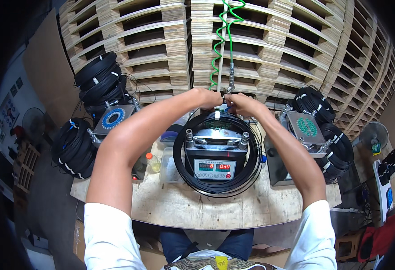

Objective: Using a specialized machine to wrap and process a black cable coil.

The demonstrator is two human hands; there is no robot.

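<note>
Both arms reach forward over a bench machine (214, 167) with a red-lit digital display and a row of buttons. A coil of black cable (177, 157) hangs around the machine, with a white tie at its top. Beyond the coil, my left hand (209, 98) is closed, its fingertips turned inward. Close beside it, my right hand (246, 105) is closed in a pinch. Whatever lies between the fingers is too small to make out. Just behind the hands is a metal hose fitting (231, 78). Green round parts (217, 126) show partly on the machine's top plate.
Similar machines stand at left, with a blue ring of parts (112, 118), and at right, with green parts (306, 127). Black cable coils (99, 78) are stacked beside them. A small orange-capped bottle (153, 163) and a clear tray (169, 167) sit on the wooden table (197, 211). Pallets (269, 40) rise behind.
</note>
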